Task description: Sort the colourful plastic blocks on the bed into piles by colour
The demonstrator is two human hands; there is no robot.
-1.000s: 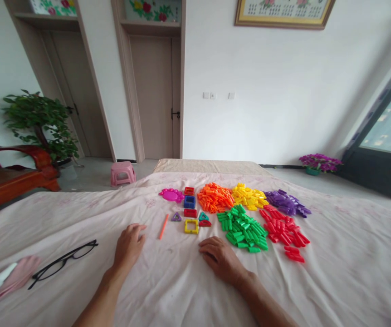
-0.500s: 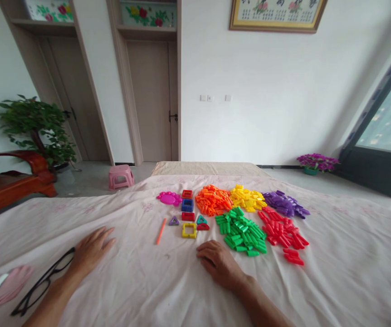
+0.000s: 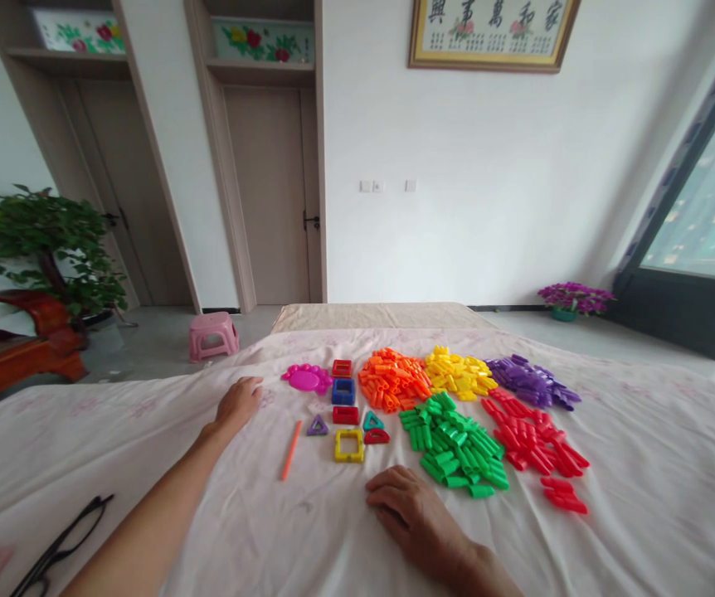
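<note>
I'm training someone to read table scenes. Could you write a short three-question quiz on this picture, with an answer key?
1. Multiple choice: what colour is the pile nearest the right hand?
a) purple
b) green
c) yellow

2. True or false: the orange stick lies on the cloth, outside both hands.

3. Fill in the colour: the left hand has its fingertips nearest to a ______ piece.

Key:
1: b, the green pile.
2: true.
3: magenta; the magenta piece lies just beyond the fingertips, with a gap of cloth between.
</note>
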